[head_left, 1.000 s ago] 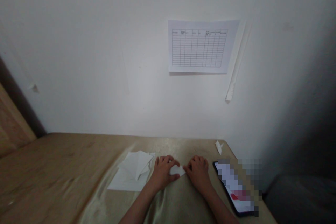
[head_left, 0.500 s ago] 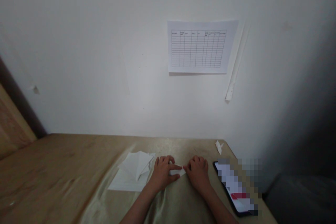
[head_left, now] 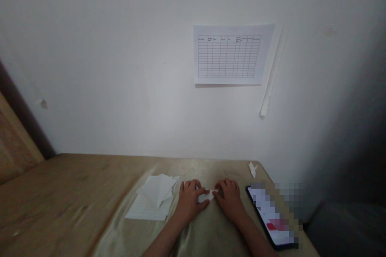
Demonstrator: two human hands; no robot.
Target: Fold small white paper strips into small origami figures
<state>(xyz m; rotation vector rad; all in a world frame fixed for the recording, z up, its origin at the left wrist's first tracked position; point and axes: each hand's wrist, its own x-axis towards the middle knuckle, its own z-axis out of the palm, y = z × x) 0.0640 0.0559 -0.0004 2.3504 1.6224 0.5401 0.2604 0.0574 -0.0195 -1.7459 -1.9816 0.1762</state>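
Note:
Between my hands a small folded piece of white paper (head_left: 205, 197) lies at the cloth-covered table. My left hand (head_left: 192, 197) has its fingers curled about the paper's left side, thumb and index finger resting on it. On the right end, my right hand (head_left: 227, 195) pinches the paper between thumb and fingers. Left of my left hand sits a stack of white paper sheets (head_left: 147, 207), with creased pieces (head_left: 157, 188) on top. The exact folds of the held paper are too small to make out.
A phone (head_left: 271, 219), partly pixelated, lies right of my right hand. Beyond it, near the table corner, rests a small folded paper shape (head_left: 252, 169). A printed table sheet (head_left: 227, 56) hangs on the wall (head_left: 105, 68). Tan cloth (head_left: 75, 192) covers the table.
My right thumb and fingers have closed on the paper's right end. My left index finger has drawn back a little. The whole view has shifted slightly.

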